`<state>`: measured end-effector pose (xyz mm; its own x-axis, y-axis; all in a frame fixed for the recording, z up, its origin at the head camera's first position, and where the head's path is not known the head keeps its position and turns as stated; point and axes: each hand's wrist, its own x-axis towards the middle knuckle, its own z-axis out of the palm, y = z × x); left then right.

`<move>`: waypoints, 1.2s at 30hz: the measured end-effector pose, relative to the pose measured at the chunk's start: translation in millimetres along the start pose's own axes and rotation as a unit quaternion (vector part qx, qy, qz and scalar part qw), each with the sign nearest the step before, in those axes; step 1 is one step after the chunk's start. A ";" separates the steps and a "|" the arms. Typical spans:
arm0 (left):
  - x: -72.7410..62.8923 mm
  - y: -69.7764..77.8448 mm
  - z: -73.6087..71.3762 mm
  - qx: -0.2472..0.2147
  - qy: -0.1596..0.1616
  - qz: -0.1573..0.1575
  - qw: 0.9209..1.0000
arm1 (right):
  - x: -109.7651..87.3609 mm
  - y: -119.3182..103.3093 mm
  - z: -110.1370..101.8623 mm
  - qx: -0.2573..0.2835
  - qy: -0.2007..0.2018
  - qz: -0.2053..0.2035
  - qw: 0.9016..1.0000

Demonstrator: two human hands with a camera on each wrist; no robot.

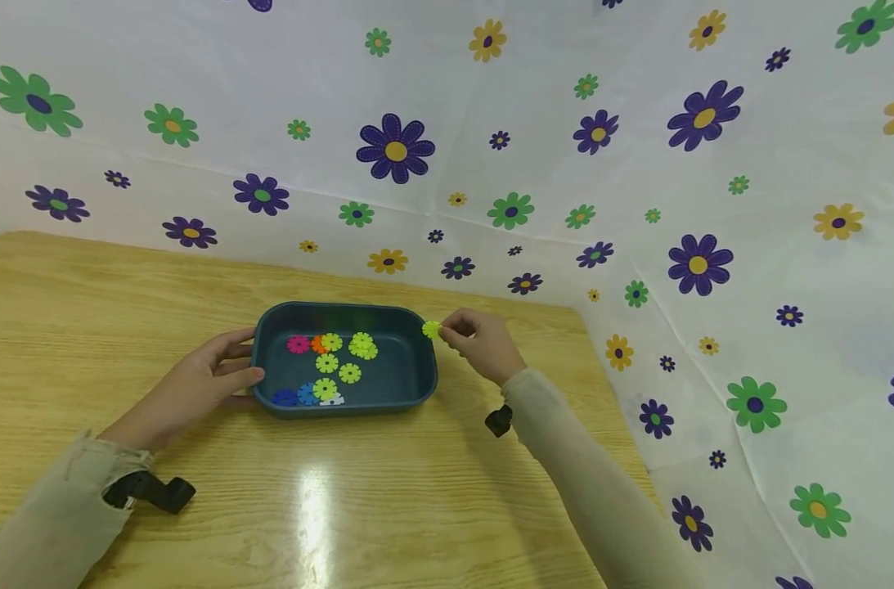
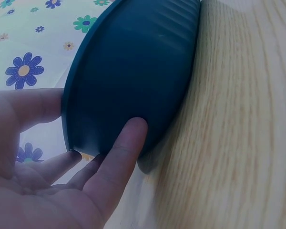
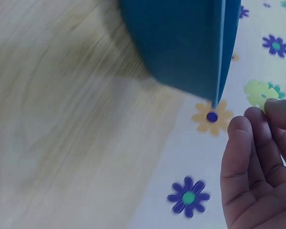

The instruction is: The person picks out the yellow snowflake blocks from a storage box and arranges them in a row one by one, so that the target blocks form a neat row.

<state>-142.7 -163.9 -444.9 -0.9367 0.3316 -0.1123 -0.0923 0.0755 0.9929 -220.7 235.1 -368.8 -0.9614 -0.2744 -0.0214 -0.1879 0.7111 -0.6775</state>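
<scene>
A dark teal plastic tray (image 1: 388, 384) stands on the table with several notched snowflake discs in it. Most discs are yellow-green, like this yellow-green disc (image 1: 350, 374); there is also a pink disc (image 1: 298, 344), an orange one, blue ones and a white disc (image 1: 333, 400). My left hand (image 1: 214, 368) holds the tray's left end, thumb at the rim and fingers against the outer wall (image 2: 128, 81). Just over the right rim, my right hand (image 1: 483, 339) pinches one yellow-green snowflake disc (image 3: 260, 92) between thumb and fingertips.
The wooden table (image 1: 388, 491) extends round the tray. A white cloth with printed flowers (image 1: 432, 106) hangs behind the table and along its right side. Each wrist wears a black strap (image 1: 148, 491) with a small camera.
</scene>
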 end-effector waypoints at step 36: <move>0.1 -4.6 -1.0 0.011 -0.002 0.007 1.000 | -5.2 88.7 10.0 -0.017 0.006 0.166 0.986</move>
<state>-142.6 -165.2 -449.5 -0.9365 0.3368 -0.0977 -0.0705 0.0921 0.9932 -230.3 293.1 -436.1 -0.9734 -0.0155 -0.2286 0.1306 0.7824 -0.6090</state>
